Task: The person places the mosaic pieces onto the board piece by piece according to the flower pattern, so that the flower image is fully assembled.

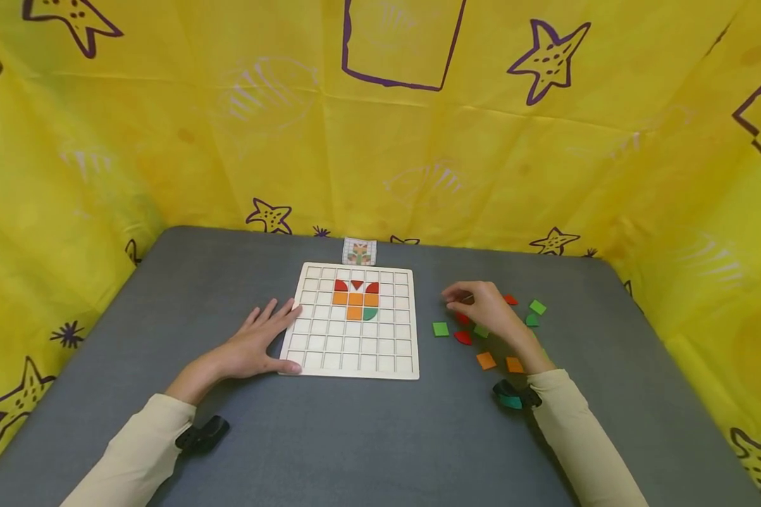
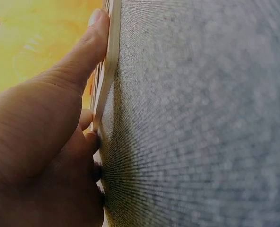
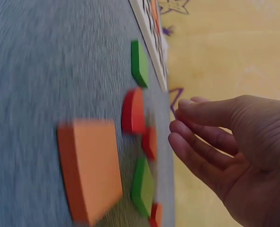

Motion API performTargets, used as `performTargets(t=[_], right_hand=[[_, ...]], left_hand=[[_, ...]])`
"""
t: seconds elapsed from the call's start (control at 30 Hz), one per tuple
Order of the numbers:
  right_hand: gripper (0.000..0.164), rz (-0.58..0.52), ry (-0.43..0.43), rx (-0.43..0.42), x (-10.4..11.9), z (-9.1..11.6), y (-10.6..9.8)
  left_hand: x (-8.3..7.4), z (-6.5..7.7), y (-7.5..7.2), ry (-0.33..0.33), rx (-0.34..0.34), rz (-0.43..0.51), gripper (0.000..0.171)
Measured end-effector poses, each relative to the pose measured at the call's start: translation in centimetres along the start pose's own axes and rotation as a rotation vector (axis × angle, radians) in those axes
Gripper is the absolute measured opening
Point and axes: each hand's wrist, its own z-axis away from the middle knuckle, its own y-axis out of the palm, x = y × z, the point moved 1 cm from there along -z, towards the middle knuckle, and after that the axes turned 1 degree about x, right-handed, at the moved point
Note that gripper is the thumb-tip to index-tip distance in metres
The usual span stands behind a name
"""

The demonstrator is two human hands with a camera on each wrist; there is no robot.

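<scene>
Currently on the table: the wooden grid board (image 1: pixel 385 346) is lying flat on the grey table (image 1: pixel 380 436), between the 2 hands.
Pattern: 8 pieces are sitting in the cells: 3 red pieces (image 1: pixel 340 286) across the top, a row of 3 orange squares (image 1: pixel 356 299) under them, then 1 lower orange square (image 1: pixel 354 313) with a rounded green piece (image 1: pixel 370 314) on its right.
Printed card: the small card (image 1: pixel 359 253) is lying just past the board's far edge, showing a coloured design too small to read cell by cell.
Left hand (image 1: pixel 254 350): spreading its fingers on the board's left edge, thumb resting at the near corner, pinching nothing; it seems to be steadying the board.
Right hand (image 1: pixel 485 306): hovering over the loose pieces, fingers bending, thumb tip close to the forefinger; I cannot tell whether it is holding a piece.
Loose pieces: a green square (image 1: pixel 440 329), a red quarter-round (image 1: pixel 462 338), 2 loose orange squares (image 1: pixel 485 360) and others are lying right of the board.
Step in hand: probably choosing the 9th piece.
Next move: likely calling for a light pinch, a check against the card, then squaring the piece into its cell.
</scene>
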Motion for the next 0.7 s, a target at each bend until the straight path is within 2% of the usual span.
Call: performTargets(t=[0.37,0.7], right_hand=[[0.021,-0.002,0.067,-0.048,-3.0,3.1,-2.7],[0.022,0.062,0.121,-0.076,-4.8,5.6,-4.9]], left_hand=[[-0.2,0.1,-0.1,0.014,-0.009,-0.005,0.109],[0.1,0.1,-0.1,0.002,0.004,0.008,0.111]])
